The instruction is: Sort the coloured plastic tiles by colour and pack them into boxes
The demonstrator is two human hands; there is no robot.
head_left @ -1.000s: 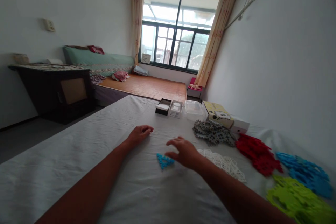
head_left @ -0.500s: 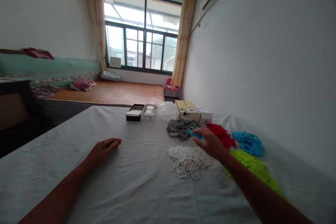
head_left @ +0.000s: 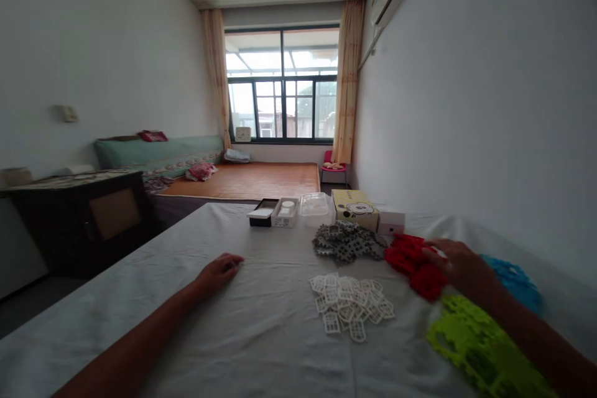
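Observation:
My left hand point(head_left: 219, 270) rests on the white cloth at centre left, its fingers loosely curled with nothing visible in them. At the right, my right hand point(head_left: 459, 261) hangs over the near-right side of a heap of red plastic pieces point(head_left: 410, 261). A light gap shows between its thumb and fingers, and no piece is visible there. Its wrist and forearm pass between blue pieces point(head_left: 515, 283), partly hidden, and lime-green pieces point(head_left: 480, 342). White window-shaped pieces point(head_left: 349, 305) lie spread in the middle. Behind them is a pile of grey notched pieces point(head_left: 347, 242).
Along the table's far edge stand a black box point(head_left: 262, 214), a white box with a round item point(head_left: 285, 214), a clear plastic tub point(head_left: 314, 211), a yellow box point(head_left: 354, 208) and a small white box point(head_left: 392, 222). A wall point(head_left: 504, 106) runs along the right.
My right hand has moved right, from the grey pile to the red heap. The blue piece at its fingertips is no longer visible there. The view has shifted left and tilted up.

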